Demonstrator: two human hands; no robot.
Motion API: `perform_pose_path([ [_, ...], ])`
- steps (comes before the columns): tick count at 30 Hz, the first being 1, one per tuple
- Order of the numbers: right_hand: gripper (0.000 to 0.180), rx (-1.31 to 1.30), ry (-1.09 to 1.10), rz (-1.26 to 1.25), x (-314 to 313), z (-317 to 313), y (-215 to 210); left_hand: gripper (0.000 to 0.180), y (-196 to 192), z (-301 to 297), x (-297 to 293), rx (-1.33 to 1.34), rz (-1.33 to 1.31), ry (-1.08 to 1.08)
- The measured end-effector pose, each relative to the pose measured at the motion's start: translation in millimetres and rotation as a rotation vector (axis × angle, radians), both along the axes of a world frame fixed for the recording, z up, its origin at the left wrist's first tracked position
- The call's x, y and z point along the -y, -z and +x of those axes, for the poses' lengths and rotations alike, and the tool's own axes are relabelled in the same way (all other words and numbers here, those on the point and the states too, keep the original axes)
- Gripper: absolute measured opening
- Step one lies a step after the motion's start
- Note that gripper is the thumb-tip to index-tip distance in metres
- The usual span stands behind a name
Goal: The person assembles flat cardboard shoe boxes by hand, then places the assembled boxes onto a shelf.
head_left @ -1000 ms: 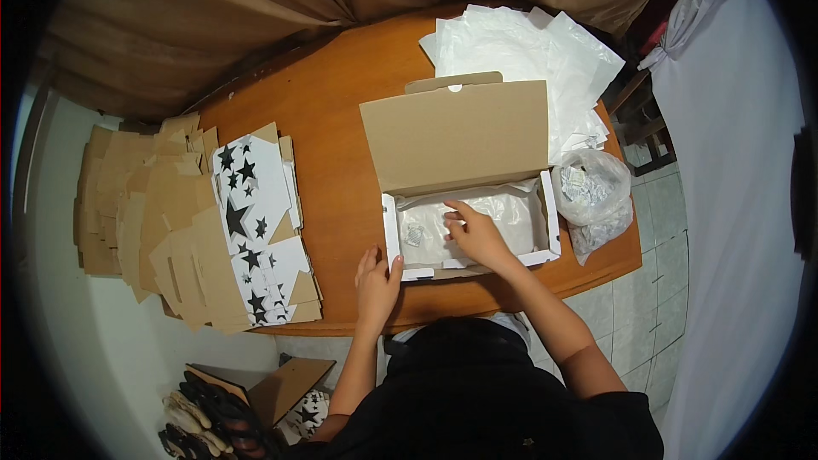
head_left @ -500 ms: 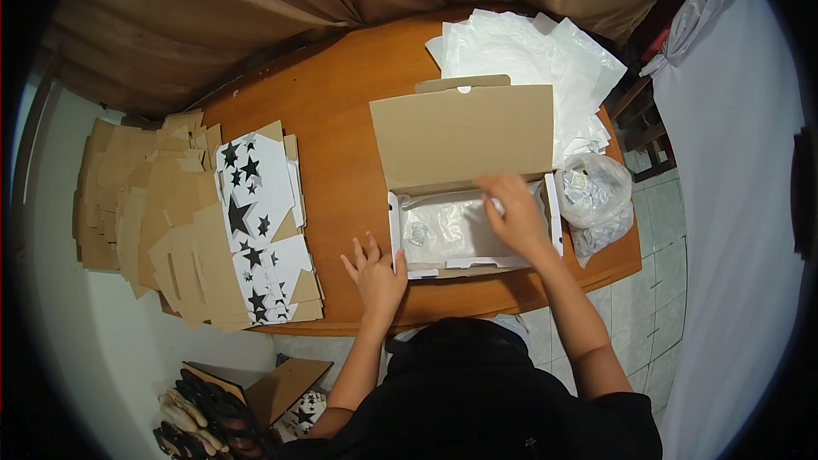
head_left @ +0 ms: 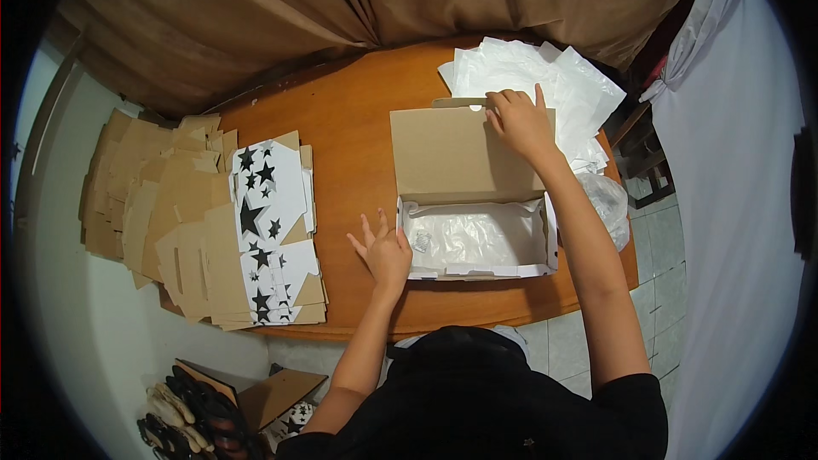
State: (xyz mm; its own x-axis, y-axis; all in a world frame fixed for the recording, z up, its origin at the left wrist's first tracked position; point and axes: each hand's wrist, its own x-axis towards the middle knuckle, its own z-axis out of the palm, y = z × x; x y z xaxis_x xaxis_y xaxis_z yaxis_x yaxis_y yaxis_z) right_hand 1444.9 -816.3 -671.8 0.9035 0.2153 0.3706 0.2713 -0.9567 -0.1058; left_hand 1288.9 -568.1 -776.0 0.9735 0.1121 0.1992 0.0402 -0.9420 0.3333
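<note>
In front of me a cardboard box (head_left: 552,238) stands with its brown lid (head_left: 452,153) raised away from me. White plastic or paper sheeting (head_left: 477,234) lines the inside, and a small printed sachet (head_left: 422,242) lies at its left end. My right hand (head_left: 521,126) reaches over the box to the lid's far edge, fingers bent over it beside the tuck flap (head_left: 456,103), one finger sticking up. Against the box's left wall rests my left hand (head_left: 385,257), fingers spread, thumb side touching the wall.
Flat cardboard blanks (head_left: 183,221) are piled at the left, star-printed ones (head_left: 271,204) on top. White sheets or bags (head_left: 503,68) lie at the far right. A clear plastic bag (head_left: 607,204) sits right of the box, partly behind my forearm. Shoes (head_left: 204,413) stand low at left.
My right hand has moved from above the box's inside up to the lid's far edge. The left hand keeps its place at the left wall. The view has shifted slightly.
</note>
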Motion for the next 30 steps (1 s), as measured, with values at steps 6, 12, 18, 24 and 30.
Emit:
perform_pose_path([
  [6, 0.008, 0.162, -0.140, 0.181, 3.0, -32.6, -10.6, 0.032, 0.4, -1.1, -3.4, -0.006, -0.159, -0.020],
  [12, 0.008, 0.122, -0.296, 0.337, 6.7, -98.9, -37.2, 0.056, -35.5, -7.2, -9.2, 0.466, -0.170, 0.172],
  [18, 0.017, 0.023, -0.369, 0.352, 5.4, -154.0, -32.4, 0.046, -56.7, -0.1, -13.3, 0.815, 0.096, 0.430],
  [24, 0.020, -0.120, -0.347, 0.346, -1.6, -187.3, -8.1, 0.026, -76.0, 4.3, -7.7, 0.504, 0.160, 0.733],
  [30, 0.017, -0.162, -0.371, 0.282, -2.9, -190.1, 26.4, 0.029, -45.4, 3.1, -13.2, 0.425, 0.035, 0.875],
])
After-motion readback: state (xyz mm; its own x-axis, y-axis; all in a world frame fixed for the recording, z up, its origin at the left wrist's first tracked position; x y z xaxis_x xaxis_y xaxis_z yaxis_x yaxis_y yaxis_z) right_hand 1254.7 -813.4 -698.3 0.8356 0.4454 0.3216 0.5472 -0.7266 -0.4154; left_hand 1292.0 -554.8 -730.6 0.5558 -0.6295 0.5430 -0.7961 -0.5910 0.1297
